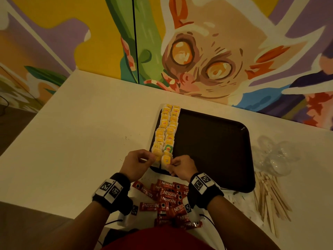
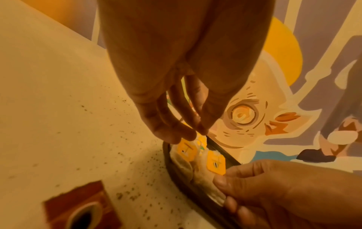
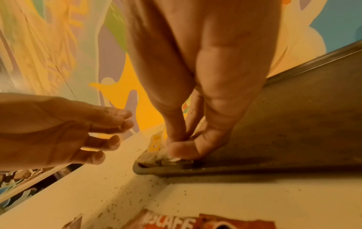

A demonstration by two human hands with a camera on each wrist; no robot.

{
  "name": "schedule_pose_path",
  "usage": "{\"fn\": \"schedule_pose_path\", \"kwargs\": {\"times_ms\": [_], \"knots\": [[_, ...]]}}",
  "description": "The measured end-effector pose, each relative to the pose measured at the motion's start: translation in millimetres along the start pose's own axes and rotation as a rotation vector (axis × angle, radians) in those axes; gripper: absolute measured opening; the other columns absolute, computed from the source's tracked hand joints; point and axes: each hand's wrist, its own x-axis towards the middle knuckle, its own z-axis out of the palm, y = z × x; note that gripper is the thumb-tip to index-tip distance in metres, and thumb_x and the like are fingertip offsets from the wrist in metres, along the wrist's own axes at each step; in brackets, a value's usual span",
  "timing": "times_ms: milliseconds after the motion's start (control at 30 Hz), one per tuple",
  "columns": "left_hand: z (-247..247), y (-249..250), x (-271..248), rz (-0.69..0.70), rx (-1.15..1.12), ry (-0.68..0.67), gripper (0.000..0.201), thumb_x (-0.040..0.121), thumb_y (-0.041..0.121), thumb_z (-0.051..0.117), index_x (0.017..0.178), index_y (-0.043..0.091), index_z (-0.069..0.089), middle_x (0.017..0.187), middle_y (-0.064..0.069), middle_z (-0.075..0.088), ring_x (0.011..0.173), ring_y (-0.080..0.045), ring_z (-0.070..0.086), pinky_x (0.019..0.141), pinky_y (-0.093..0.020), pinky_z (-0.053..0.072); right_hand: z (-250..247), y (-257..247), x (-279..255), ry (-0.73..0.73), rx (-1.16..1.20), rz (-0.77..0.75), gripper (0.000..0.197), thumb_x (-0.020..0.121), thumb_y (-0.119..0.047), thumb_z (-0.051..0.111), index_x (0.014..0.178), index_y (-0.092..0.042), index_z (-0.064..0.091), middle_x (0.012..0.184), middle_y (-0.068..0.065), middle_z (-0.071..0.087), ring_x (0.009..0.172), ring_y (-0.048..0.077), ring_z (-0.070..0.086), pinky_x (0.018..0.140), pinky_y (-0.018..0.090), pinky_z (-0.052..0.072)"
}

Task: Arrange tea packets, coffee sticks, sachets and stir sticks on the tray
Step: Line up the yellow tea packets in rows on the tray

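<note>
Nearest me, short of the tray [image 1: 216, 141], coffee sticks [image 1: 167, 193] lie heaped on the counter [image 1: 81, 132]. At the tray's near left corner, my left hand [image 1: 134, 162] pinches one yellow-tagged tea packet [image 1: 157, 155]; my right hand [image 1: 182, 167] pinches its neighbour [image 1: 166, 161]. Two tea rows [image 1: 166, 129] run up the tray's left edge. Stir sticks [image 1: 270, 193] lie right of the tray. Risk, as I judge it: dragging either packet could skew the overlapped rows or tip it over the rim.

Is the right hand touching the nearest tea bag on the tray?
Touching. The left wrist view shows the right hand pinching the tea bag at its yellow tag, on the tray.
</note>
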Motion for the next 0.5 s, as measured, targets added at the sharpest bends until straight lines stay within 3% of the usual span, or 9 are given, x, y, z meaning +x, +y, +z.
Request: {"fn": "schedule_pose_path", "kwargs": {"times_ms": [167, 300, 400, 500], "knots": [[-3.7, -7.1, -12.4, -0.055, 0.084, -0.017, 0.008, 0.089, 0.023, 0.068, 0.09, 0.017, 0.072, 0.085, 0.004, 0.071, 0.063, 0.002, 0.062, 0.059, -0.014, 0.047, 6.0, -4.3, 1.0, 0.056, -0.029, 0.014, 0.01, 0.082, -0.011, 0.077, 0.089, -0.007, 0.07, 0.083, 0.017, 0.075, 0.061, 0.017, 0.069, 0.051, 0.018, 0.054], [-6.9, -11.2, -23.2, -0.102, 0.177, -0.079, 0.003, 0.089, 0.021, 0.069, 0.091, 0.021, 0.072, 0.09, 0.005, 0.071, 0.077, -0.012, 0.068, 0.071, -0.027, 0.057, 8.5, -5.5, -2.7, 0.096, 0.054, 0.014, 0.031, 0.076, -0.014, 0.083, 0.097, -0.008, 0.061, 0.086, 0.013, 0.073, 0.062, 0.018, 0.07, 0.06, 0.029, 0.06], [-3.6, -7.8, -32.9, -0.072, 0.276, -0.166, 0.005, 0.089, 0.018, 0.067, 0.092, 0.022, 0.07, 0.095, 0.006, 0.07, 0.081, -0.011, 0.067, 0.065, -0.015, 0.052, 6.5, 0.0, -13.3, 0.143, 0.12, -0.001, 0.04, 0.074, -0.02, 0.085, 0.103, -0.012, 0.06, 0.093, 0.007, 0.066, 0.074, 0.02, 0.07, 0.057, 0.026, 0.057], [4.5, -1.7, -42.4, -0.037, 0.416, -0.268, 0.011, 0.09, 0.023, 0.066, 0.101, 0.022, 0.069, 0.101, 0.008, 0.067, 0.082, -0.007, 0.063, 0.065, -0.01, 0.046, -1.6, 9.9, -34.3, 0.167, 0.062, -0.117, 0.026, 0.08, -0.021, 0.08, 0.099, -0.018, 0.063, 0.09, 0.0, 0.066, 0.08, 0.013, 0.066, 0.064, 0.019, 0.055]]}}
